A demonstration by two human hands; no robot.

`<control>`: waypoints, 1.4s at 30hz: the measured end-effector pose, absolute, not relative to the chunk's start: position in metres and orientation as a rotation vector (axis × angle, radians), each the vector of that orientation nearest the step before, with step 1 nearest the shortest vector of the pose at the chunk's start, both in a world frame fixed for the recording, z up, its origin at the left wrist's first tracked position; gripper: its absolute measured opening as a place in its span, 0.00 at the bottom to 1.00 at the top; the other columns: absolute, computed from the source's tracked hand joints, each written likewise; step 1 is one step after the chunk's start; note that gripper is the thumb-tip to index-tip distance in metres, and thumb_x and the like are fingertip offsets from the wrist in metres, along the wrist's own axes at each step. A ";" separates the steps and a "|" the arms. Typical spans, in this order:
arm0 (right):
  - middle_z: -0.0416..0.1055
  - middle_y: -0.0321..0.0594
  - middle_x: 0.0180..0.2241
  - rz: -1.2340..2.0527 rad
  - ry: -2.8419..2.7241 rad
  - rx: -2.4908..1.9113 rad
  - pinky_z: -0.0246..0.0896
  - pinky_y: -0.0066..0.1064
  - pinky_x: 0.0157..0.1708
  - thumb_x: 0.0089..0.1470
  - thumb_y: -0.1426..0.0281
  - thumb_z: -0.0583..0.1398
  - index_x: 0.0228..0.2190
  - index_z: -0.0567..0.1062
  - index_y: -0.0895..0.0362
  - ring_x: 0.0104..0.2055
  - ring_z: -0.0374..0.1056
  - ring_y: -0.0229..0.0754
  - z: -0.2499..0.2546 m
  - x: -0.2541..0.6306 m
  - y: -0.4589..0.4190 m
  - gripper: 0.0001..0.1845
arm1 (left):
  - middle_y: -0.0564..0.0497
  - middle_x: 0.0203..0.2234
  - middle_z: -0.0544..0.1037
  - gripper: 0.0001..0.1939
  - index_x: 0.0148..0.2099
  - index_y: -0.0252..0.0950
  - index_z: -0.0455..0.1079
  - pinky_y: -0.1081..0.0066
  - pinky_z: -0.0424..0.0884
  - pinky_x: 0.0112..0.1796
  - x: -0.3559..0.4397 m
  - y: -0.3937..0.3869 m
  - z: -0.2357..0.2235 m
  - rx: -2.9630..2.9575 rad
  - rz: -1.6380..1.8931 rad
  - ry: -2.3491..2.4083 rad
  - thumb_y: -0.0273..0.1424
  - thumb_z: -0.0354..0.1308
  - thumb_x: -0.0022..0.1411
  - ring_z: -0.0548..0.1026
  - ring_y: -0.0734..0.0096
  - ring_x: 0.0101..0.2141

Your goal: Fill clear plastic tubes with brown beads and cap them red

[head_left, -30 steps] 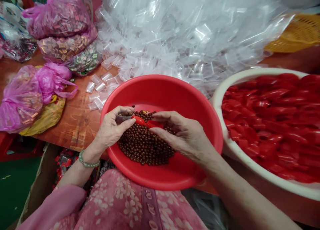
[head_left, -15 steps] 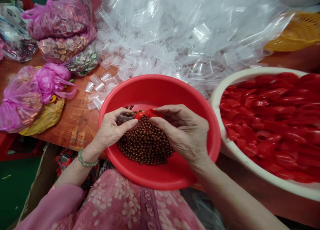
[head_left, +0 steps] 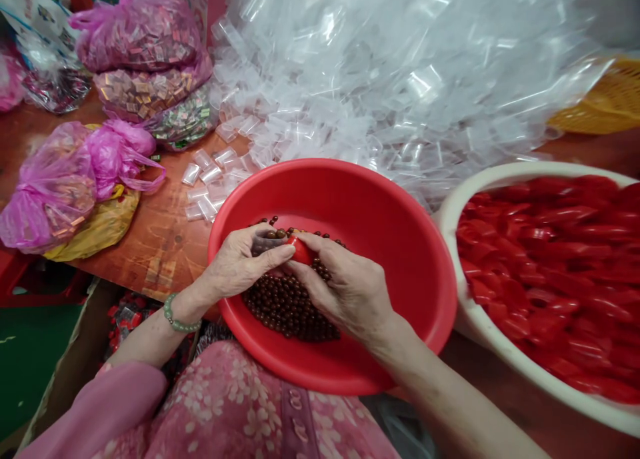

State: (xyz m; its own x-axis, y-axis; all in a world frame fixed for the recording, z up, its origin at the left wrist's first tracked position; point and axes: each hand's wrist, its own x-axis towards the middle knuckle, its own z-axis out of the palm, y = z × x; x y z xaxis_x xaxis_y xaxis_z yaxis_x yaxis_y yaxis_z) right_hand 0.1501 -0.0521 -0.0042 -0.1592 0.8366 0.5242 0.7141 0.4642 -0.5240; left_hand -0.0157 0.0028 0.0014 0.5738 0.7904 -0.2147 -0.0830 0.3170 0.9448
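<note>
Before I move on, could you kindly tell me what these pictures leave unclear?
All in the head view:
Red piece: partly hidden by the right hand.
Clear case: partly hidden by the left hand.
White tub: cut off by right edge.
Pink bag's contents: too small.

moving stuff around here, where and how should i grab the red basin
Likely best by the rolled rim of the red basin, at its left and right sides, since it is wide, round and open upward. Come from outside on the left; on the right, from above, as the white tub crowds that side.
</note>
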 end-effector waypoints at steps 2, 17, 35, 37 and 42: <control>0.80 0.44 0.40 0.378 -1.881 -1.337 0.74 0.31 0.40 0.58 0.71 0.60 0.45 0.76 0.56 0.38 0.78 0.43 0.000 0.153 -0.051 0.12 | 0.54 0.28 0.75 0.16 0.37 0.32 0.69 0.77 0.69 0.32 -0.016 0.003 0.001 1.092 0.651 0.764 0.39 0.67 0.55 0.72 0.80 0.28; 0.76 0.36 0.31 0.851 -1.643 -1.326 0.67 0.28 0.32 0.62 0.63 0.58 0.41 0.76 0.55 0.29 0.72 0.35 0.020 0.172 -0.021 0.11 | 0.49 0.29 0.79 0.25 0.48 0.30 0.69 0.73 0.75 0.35 -0.025 0.008 -0.003 0.897 0.458 0.634 0.39 0.70 0.53 0.79 0.74 0.30; 0.80 0.38 0.35 0.572 -1.785 -1.431 0.72 0.33 0.38 0.57 0.67 0.62 0.38 0.80 0.52 0.34 0.76 0.41 0.029 0.184 -0.021 0.08 | 0.51 0.31 0.78 0.12 0.42 0.32 0.71 0.74 0.75 0.36 -0.023 0.010 -0.006 0.921 0.610 0.698 0.31 0.66 0.57 0.78 0.76 0.32; 0.81 0.38 0.37 0.603 -1.652 -1.428 0.73 0.33 0.39 0.57 0.67 0.63 0.38 0.81 0.52 0.37 0.77 0.41 0.026 0.173 -0.019 0.08 | 0.50 0.33 0.78 0.14 0.42 0.33 0.72 0.73 0.75 0.37 -0.022 0.011 -0.006 0.899 0.612 0.690 0.32 0.68 0.55 0.78 0.76 0.33; 0.81 0.39 0.38 0.593 -1.625 -1.347 0.74 0.34 0.41 0.58 0.67 0.62 0.39 0.80 0.52 0.39 0.77 0.41 0.016 0.144 -0.016 0.08 | 0.52 0.33 0.77 0.18 0.41 0.33 0.73 0.73 0.74 0.37 -0.021 0.011 -0.005 0.871 0.608 0.660 0.35 0.71 0.50 0.76 0.77 0.32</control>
